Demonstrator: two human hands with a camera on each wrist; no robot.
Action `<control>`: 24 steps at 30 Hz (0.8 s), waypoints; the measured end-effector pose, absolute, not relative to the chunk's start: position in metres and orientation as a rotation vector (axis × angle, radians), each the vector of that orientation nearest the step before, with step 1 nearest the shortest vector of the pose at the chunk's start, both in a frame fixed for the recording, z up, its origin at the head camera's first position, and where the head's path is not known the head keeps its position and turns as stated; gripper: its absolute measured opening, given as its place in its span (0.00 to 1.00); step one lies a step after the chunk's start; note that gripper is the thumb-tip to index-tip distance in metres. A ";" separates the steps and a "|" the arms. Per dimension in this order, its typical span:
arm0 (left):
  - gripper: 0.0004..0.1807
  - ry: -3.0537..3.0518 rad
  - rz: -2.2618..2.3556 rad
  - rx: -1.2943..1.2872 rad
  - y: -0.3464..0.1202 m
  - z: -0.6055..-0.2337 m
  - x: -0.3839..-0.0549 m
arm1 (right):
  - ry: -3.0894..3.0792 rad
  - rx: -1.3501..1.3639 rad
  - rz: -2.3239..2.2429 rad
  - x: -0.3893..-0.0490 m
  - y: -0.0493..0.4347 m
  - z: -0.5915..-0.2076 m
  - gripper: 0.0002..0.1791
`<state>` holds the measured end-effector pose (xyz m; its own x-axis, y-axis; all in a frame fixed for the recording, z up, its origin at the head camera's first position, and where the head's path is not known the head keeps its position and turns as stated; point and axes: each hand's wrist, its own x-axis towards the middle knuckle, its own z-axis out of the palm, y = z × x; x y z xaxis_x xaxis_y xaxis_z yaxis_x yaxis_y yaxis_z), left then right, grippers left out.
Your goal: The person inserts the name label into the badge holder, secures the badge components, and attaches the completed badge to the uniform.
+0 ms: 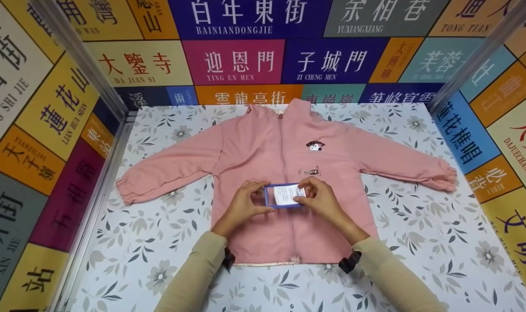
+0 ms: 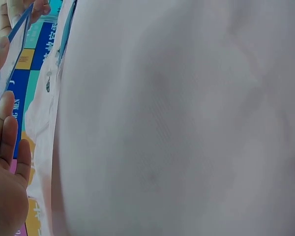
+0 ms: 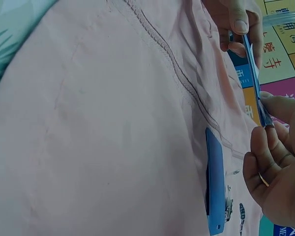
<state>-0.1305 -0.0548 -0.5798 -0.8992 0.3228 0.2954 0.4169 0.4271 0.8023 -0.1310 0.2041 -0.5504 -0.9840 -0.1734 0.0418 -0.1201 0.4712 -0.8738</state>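
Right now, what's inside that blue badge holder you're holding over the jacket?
The blue badge holder shows a white printed card behind its clear window; the print is too small to read. Left hand and right hand pinch its ends, covering the edges.

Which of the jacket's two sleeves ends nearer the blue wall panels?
The right sleeve, on the person's right; its cuff nearly reaches the blue panels, whereas the left sleeve ends by the maroon ones.

Your forearms come in from the near edge and converge toward the middle. Your left hand (image 1: 244, 203) has its fingers curled, thumb and fingertips pinching. Your right hand (image 1: 321, 200) mirrors it, fingers curled, pinching from the right. Both wrists are raised.
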 end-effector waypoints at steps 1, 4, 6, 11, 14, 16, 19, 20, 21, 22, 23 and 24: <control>0.41 -2.571 -1.488 -0.668 -0.055 -0.580 -0.130 | 2.657 -0.276 -1.564 -0.131 0.204 -0.550 0.18; 0.40 -2.578 -1.493 -0.663 -0.054 -0.579 -0.130 | 2.682 -0.302 -1.543 -0.131 0.203 -0.550 0.18; 0.40 -2.589 -1.501 -0.657 -0.054 -0.578 -0.130 | 2.696 -0.311 -1.529 -0.132 0.202 -0.550 0.18; 0.40 -2.601 -1.492 -0.657 -0.053 -0.578 -0.131 | 2.702 -0.316 -1.523 -0.132 0.200 -0.548 0.19; 0.40 -2.599 -1.481 -0.662 -0.052 -0.578 -0.131 | 2.700 -0.331 -1.524 -0.132 0.199 -0.548 0.19; 0.40 -2.597 -1.475 -0.665 -0.052 -0.578 -0.131 | 2.705 -0.345 -1.521 -0.132 0.198 -0.548 0.19; 0.40 -2.583 -1.470 -0.674 -0.052 -0.578 -0.131 | 2.721 -0.362 -1.511 -0.132 0.197 -0.548 0.19; 0.40 -2.581 -1.469 -0.677 -0.052 -0.577 -0.131 | 2.725 -0.367 -1.510 -0.132 0.197 -0.548 0.19; 0.40 -2.578 -1.467 -0.679 -0.051 -0.577 -0.131 | 2.728 -0.371 -1.508 -0.132 0.197 -0.547 0.19; 0.40 -2.574 -1.467 -0.681 -0.051 -0.577 -0.131 | 2.730 -0.374 -1.508 -0.132 0.196 -0.547 0.19; 0.40 -2.570 -1.471 -0.683 -0.051 -0.577 -0.131 | 2.731 -0.376 -1.506 -0.132 0.196 -0.547 0.19; 0.40 -2.569 -1.473 -0.683 -0.051 -0.577 -0.131 | 2.732 -0.378 -1.508 -0.131 0.196 -0.547 0.19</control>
